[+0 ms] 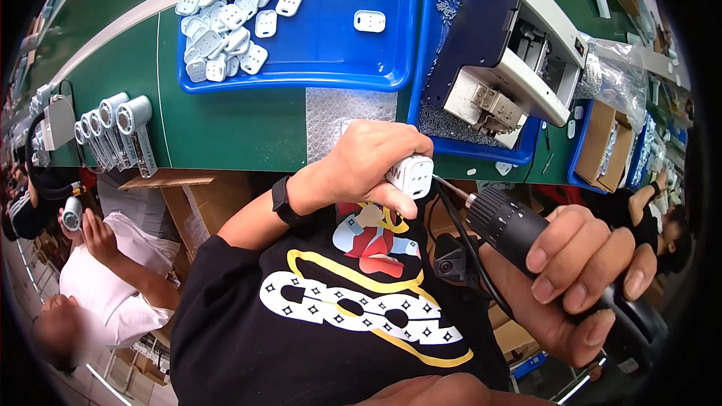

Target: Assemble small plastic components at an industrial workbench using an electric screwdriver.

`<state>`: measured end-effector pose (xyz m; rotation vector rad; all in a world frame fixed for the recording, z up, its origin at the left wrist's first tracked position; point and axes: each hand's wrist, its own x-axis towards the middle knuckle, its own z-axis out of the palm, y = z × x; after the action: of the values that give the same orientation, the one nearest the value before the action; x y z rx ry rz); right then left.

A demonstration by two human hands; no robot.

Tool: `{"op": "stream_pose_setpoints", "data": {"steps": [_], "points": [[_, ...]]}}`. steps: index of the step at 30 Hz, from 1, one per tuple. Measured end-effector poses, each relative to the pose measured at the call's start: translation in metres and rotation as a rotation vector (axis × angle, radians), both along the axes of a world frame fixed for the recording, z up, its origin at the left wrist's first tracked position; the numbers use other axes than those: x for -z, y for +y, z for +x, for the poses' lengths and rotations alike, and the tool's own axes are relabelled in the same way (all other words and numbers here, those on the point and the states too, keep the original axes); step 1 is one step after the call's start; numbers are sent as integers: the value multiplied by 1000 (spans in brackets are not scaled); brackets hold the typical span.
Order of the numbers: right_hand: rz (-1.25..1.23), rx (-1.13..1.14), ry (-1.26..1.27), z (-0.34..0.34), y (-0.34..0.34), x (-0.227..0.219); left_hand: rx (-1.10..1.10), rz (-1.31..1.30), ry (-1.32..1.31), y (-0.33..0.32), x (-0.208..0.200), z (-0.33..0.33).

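Two-handed, gripping white handheld-fan handle [416,177] with left hand [367,162] and, right of handle, black electric screwdriver [505,224] with right hand [575,278], seemingly screw-driving, next needing bit [454,189] squarely aligned.

Left hand [372,156] in a firm pinch, right hand [575,286] with tightly curled fingers [577,259]

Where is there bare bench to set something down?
Bare green bench lies left of the bubble wrap, between the white devices and the blue tray. The tray's near middle is bare too. Right is crowded: machine, screw tray, cardboard box. Your left hand hides the bubble wrap's near end.
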<state>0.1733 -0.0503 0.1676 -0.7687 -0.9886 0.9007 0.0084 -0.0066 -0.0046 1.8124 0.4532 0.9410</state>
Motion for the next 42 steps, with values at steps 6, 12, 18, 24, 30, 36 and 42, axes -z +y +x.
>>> {"op": "stream_pose_setpoints", "data": {"steps": [6, 12, 18, 24, 30, 36, 42], "points": [[17, -69, 117, -3, 16, 16, 10, 18, -8, 1, -2, -2], [15, -51, 130, -9, 16, 17, -13, 48, 18, -1, -10, -7], [52, -43, 281, -15, 12, 20, -8, 330, 353, 23, -56, -51], [-471, 222, -948, -64, 66, 61, -383, 809, 635, 238, -52, -100], [-573, 264, -1560, -104, 131, 141, -651, 977, 1061, 338, -14, -164], [-641, 323, -1531, -89, 135, 160, -886, 598, 638, 127, -111, -175], [-442, 137, -1114, -76, 121, 126, -1478, 244, 1508, -48, 7, -252]]}}
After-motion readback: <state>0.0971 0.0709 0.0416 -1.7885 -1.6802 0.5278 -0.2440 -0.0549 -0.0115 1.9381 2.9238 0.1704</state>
